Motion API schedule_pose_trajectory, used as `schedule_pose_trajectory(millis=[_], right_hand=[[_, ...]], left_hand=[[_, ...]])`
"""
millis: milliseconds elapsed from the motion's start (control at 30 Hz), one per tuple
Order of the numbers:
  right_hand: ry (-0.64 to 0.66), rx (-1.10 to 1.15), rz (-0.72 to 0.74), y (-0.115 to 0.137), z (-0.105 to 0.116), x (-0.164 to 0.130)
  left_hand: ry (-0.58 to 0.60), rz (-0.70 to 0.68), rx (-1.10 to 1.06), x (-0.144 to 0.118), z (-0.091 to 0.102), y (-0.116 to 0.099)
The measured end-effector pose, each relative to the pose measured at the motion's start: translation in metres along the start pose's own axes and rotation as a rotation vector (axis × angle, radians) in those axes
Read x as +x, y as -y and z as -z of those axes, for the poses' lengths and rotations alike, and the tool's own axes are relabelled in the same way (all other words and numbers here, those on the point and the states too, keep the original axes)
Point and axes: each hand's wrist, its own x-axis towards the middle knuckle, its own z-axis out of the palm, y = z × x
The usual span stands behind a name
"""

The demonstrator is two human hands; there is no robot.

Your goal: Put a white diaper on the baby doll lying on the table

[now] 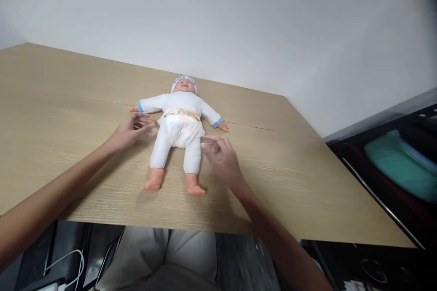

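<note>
A baby doll (179, 122) in a white suit, cap and diaper lies on its back in the middle of the wooden table (68, 109), head away from me and bare feet toward me. My left hand (131, 131) hovers open just left of the doll's hip, fingers pointing at it without touching. On the other side, my right hand (221, 157) rests open beside the doll's leg, fingers spread, holding nothing.
A plain white wall rises behind the table. To the right stands a dark rack (385, 191) with a teal object (399, 163) on it. Below the front edge are my lap and a white cable (68, 261) on the floor.
</note>
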Motion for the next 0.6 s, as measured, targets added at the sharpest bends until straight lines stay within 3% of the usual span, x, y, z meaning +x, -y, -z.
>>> schedule_pose_trajectory(millis=[100,167,267,367,500,600], right_hand=[[-0.119,-0.157,0.102,-0.032,0.008,0.039],[-0.131,-0.307,0.138,-0.054,0.004,0.074],[-0.040,-0.448,0.078,-0.075,-0.013,0.123],[0.137,-0.478,-0.051,-0.072,-0.034,0.153],[0.159,-0.447,-0.184,-0.047,-0.043,0.159],[0.130,-0.404,-0.178,-0.027,-0.024,0.147]], left_hand=[[-0.102,-0.234,0.467,0.032,0.016,0.010],[-0.122,-0.298,0.683,0.060,0.014,0.014],[-0.063,-0.202,0.850,0.100,-0.003,0.009],[-0.033,-0.058,0.932,0.124,-0.021,-0.004],[-0.051,0.074,0.900,0.121,-0.024,-0.024],[-0.040,0.109,0.819,0.088,-0.013,-0.047]])
